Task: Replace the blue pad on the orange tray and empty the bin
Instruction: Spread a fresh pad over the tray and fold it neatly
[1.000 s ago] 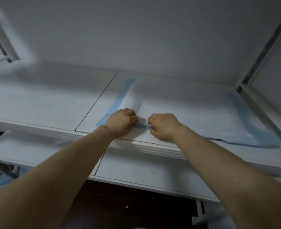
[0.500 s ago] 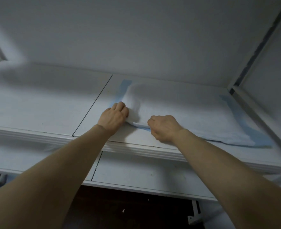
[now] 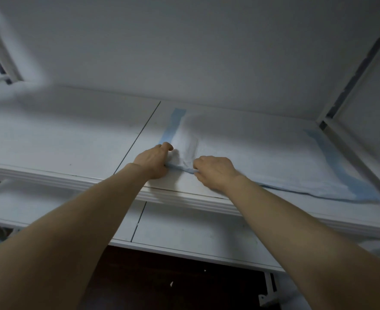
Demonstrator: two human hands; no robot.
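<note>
both bare forearms reach up and away over the lower shelf (image 3: 195, 233), converging on the front of the white shelf top (image 3: 72, 139). left hand (image 3: 154, 161) sits knuckles-up with its fingers curled under, gripping the near left corner of the blue-edged pad (image 3: 262, 157). right hand (image 3: 215, 172) is just beside it, fingers tucked, pinching the pad's near edge. a thin blue fold of that edge runs taut between the two hands, and a crease climbs away from the gap. the rest of the pad lies flat on the shelf top, spreading far and to the right of the hands, a blue strip down each side. compared with a second ago, the hands are further apart and the left hand sits further left. behind it all, the plain back wall (image 3: 184, 52).
</note>
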